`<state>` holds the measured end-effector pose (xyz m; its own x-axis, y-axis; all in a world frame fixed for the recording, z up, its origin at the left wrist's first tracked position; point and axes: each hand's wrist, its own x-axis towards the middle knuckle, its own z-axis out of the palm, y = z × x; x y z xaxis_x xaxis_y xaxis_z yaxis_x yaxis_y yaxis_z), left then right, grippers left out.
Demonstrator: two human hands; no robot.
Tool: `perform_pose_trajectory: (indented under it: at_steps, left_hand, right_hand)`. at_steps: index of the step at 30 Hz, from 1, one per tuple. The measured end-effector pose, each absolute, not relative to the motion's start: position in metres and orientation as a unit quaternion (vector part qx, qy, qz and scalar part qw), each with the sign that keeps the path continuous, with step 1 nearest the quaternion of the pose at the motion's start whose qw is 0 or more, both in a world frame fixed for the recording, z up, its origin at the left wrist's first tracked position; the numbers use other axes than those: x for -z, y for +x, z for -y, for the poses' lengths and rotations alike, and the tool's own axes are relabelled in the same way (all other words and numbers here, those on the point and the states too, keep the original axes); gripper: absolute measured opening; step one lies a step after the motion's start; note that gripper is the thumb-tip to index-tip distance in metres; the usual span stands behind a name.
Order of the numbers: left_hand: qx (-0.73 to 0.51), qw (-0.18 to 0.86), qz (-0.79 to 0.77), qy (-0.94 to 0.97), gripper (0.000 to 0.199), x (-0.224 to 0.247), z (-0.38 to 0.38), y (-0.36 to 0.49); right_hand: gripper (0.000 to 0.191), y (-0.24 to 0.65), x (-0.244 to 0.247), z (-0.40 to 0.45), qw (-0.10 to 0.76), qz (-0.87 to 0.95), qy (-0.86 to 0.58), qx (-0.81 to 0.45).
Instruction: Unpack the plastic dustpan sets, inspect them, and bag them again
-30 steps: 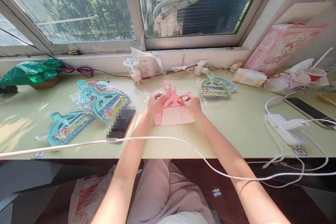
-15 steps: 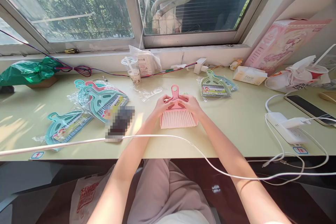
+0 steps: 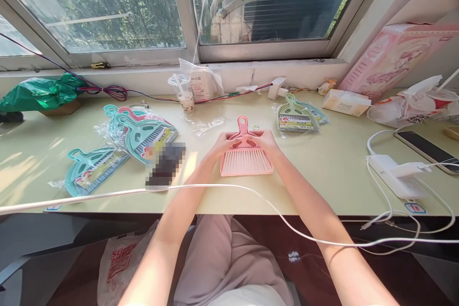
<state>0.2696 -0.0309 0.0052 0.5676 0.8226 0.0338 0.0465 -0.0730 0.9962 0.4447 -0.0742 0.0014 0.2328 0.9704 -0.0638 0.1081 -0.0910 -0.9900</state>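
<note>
Pink brush: in front of me over the desk, about midway between its ends and nearer the front edge than the window side, handle loop toward the window, bristles toward the person.
Pink dustpan: behind the brush, its rim showing along the bristle tips; whether it rests on the desktop I can't tell.
Left hand: closed around the brush's left shoulder, thumb in front, fingers hidden.
Right hand: the same on the right shoulder, thumbs almost meeting below the loop.
Weight: looks like thin plastic, so light, I'd say.
Stiffness: body probably firm with a little flex; bristles soft, likely to splay if pressed.
Slip: smooth faces could slide on each other.
Best hold: both shoulders, pinching brush and pan together, clear of the bristles; the loop would suit one hand.
</note>
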Motion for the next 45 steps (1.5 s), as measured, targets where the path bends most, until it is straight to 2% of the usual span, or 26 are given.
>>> perform_pose_trajectory:
  at_steps: [5, 9, 11, 14, 17, 20, 23, 28, 30, 35, 38, 45]
  left_hand:
    - [-0.318, 0.580, -0.312, 0.682, 0.039, -0.002, 0.030, 0.271]
    - [-0.283, 0.596, -0.317, 0.682, 0.041, -0.001, 0.023, 0.265]
    - [-0.240, 0.622, -0.337, 0.665, 0.043, 0.002, 0.017, 0.258]
    - [-0.222, 0.670, -0.364, 0.608, 0.050, 0.006, 0.007, 0.247]
    - [-0.308, 0.696, -0.364, 0.536, 0.058, 0.010, -0.004, 0.238]
    - [-0.390, 0.698, -0.360, 0.480, 0.058, 0.014, -0.014, 0.232]
    - [-0.432, 0.700, -0.343, 0.454, 0.051, 0.018, -0.020, 0.227]
    - [-0.464, 0.711, -0.300, 0.434, 0.053, 0.021, -0.023, 0.225]
    - [-0.466, 0.712, -0.307, 0.426, 0.054, 0.021, -0.023, 0.226]
    - [-0.474, 0.700, -0.329, 0.420, 0.056, 0.022, -0.023, 0.230]
    - [-0.493, 0.683, -0.337, 0.421, 0.054, 0.022, -0.019, 0.236]
    - [-0.482, 0.684, -0.314, 0.448, 0.052, 0.016, -0.005, 0.248]
  right_hand:
    - [0.040, 0.446, 0.000, 0.074, 0.503, 0.453, -0.622, -0.394]
    - [0.042, 0.454, 0.003, 0.069, 0.484, 0.464, -0.560, -0.487]
    - [0.046, 0.463, 0.007, 0.064, 0.471, 0.469, -0.563, -0.491]
    - [0.034, 0.479, 0.019, 0.054, 0.460, 0.515, -0.657, -0.304]
    - [0.027, 0.490, 0.031, 0.047, 0.387, 0.563, -0.718, -0.134]
    - [0.029, 0.490, 0.038, 0.045, 0.335, 0.592, -0.724, -0.116]
    - [0.032, 0.485, 0.038, 0.047, 0.324, 0.619, -0.701, -0.144]
    - [0.058, 0.482, 0.034, 0.050, 0.376, 0.574, -0.700, -0.197]
    - [0.061, 0.483, 0.030, 0.048, 0.422, 0.519, -0.706, -0.233]
    - [0.043, 0.480, 0.020, 0.049, 0.568, 0.416, -0.640, -0.308]
    - [0.036, 0.473, 0.016, 0.053, 0.625, 0.375, -0.580, -0.364]
    - [0.042, 0.455, 0.008, 0.062, 0.583, 0.367, -0.575, -0.441]
